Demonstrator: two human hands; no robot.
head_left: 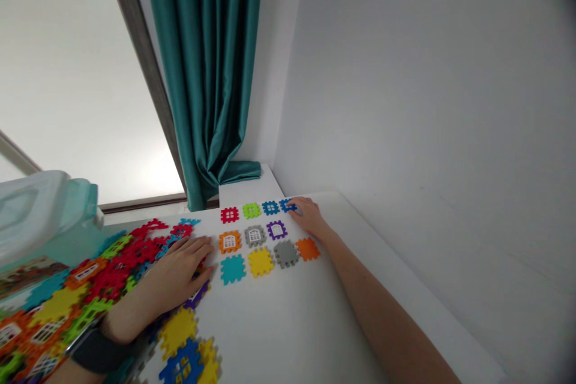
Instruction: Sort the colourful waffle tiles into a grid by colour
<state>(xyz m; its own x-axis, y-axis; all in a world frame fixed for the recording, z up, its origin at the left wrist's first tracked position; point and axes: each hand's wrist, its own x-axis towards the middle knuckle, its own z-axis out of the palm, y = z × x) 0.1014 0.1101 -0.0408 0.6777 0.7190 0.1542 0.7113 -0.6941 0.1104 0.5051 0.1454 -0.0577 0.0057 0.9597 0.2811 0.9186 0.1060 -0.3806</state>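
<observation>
My right hand (309,218) reaches to the far end of the back row. Its fingers grip a blue interlocking window tile (287,206) lying on the white table, and they hide part of it. Beside that tile is another blue window tile (270,208), then a lime green tile (251,210) and a red tile (229,215). My left hand (182,265), fingers spread and nothing held, rests at the edge of a pile of mixed tiles (114,279). It covers some of them, including part of a purple tile (197,295).
The middle row has orange (230,242), grey (255,236) and purple (276,230) window tiles. Solid tiles, turquoise (233,269) to orange (308,249), form the front row. A teal tub (76,228) stands left. The wall (405,132) borders the table's right side; a green curtain (207,72) hangs behind.
</observation>
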